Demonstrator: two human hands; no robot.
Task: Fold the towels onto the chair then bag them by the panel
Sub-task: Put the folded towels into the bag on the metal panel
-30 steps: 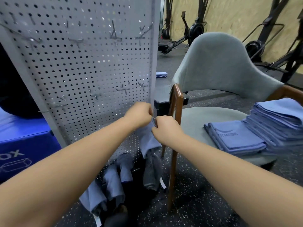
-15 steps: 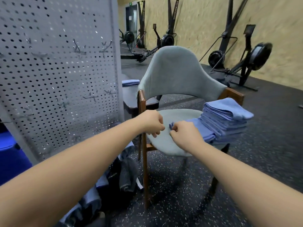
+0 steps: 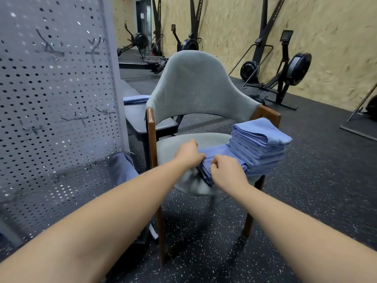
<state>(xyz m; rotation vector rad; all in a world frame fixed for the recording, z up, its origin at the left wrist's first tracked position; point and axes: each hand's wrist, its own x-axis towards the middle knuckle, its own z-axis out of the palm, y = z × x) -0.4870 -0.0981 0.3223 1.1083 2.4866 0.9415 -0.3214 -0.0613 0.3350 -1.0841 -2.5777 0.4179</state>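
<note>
Black speckled rubber flooring [image 3: 306,190] runs back to a chipboard wall [image 3: 336,48] lined with rowing machines [image 3: 293,66]. On the left stands a grey perforated panel [image 3: 61,99], with blurred bluish-grey cloth [image 3: 122,168] bunched at its foot. Just right of the panel is a grey upholstered chair [image 3: 195,88] on a wooden frame.

A tall stack of folded blue towels [image 3: 259,144] sits on the right side of the seat. A low pile of folded blue towels [image 3: 219,151] lies touching it toward the near left. The left hand [image 3: 188,155] has its fingers curled over the pile's left edge. The right hand [image 3: 227,173] is curled on the near corner, thumb on top, gripping the layers.

Behind the chair, a dark padded bench [image 3: 151,123] carries a single folded blue towel [image 3: 135,98].
</note>
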